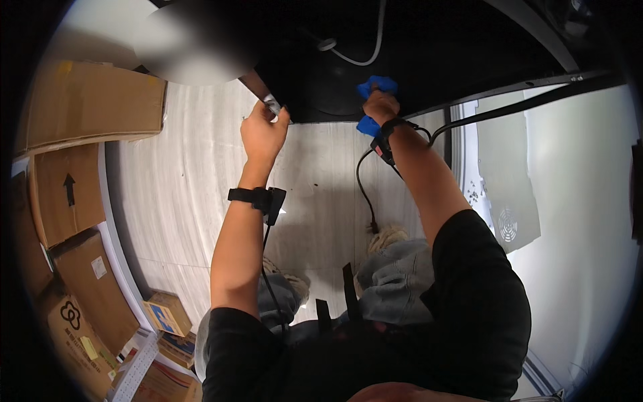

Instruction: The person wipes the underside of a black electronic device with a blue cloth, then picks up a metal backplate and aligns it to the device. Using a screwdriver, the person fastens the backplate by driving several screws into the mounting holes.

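My right hand [382, 107] is closed on a crumpled blue cloth [376, 86], pressed against the black surface [321, 87]. Part of the cloth hangs out below the hand, over the surface's near edge. My left hand [263, 137] grips a narrow silver metal edge piece [271, 103] at the left corner of the black surface, its thumb and fingers curled in; some fingertips are hidden. A white cable [376, 47] with a round end [327, 45] lies farther back on the black surface.
Cardboard boxes [94, 104] stand along the left, some on a shelf. Black cables hang from straps on both wrists. A black bar [522, 107] runs to the right, near a pale panel [512, 194] with a round vent. A blurred pale round object [194, 50] blocks the upper left.
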Available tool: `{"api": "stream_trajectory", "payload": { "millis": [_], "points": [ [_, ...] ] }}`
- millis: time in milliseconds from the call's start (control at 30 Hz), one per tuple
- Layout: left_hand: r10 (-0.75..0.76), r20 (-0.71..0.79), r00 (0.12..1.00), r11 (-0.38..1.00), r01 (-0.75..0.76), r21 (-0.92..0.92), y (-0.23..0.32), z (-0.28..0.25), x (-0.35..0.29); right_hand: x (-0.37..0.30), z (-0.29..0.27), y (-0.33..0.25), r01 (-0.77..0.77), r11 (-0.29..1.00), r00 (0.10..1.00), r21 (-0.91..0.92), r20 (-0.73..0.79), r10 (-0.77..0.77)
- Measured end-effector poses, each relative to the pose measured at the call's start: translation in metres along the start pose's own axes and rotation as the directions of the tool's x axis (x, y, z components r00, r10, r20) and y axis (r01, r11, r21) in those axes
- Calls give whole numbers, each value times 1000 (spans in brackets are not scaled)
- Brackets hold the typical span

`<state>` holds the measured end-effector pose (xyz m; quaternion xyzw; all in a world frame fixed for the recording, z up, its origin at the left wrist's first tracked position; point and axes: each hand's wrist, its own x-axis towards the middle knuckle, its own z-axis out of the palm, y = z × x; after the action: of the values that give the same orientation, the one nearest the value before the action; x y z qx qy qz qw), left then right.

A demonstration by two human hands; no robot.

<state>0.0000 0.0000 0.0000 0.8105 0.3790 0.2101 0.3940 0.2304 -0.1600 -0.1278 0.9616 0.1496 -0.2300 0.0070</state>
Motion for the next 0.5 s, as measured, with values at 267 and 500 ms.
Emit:
{"api": "stream_trajectory", "payload": {
  "millis": [267,500],
  "points": [
    [-48,10,999,998,47,43,2,0,-2,38,16,10,121,981,982,-154,-127,-141],
    [29,-31,999,998,-27,55,-2,2,2,-15,6,12,206,964,979,-169,30,-204]
  ]
}}
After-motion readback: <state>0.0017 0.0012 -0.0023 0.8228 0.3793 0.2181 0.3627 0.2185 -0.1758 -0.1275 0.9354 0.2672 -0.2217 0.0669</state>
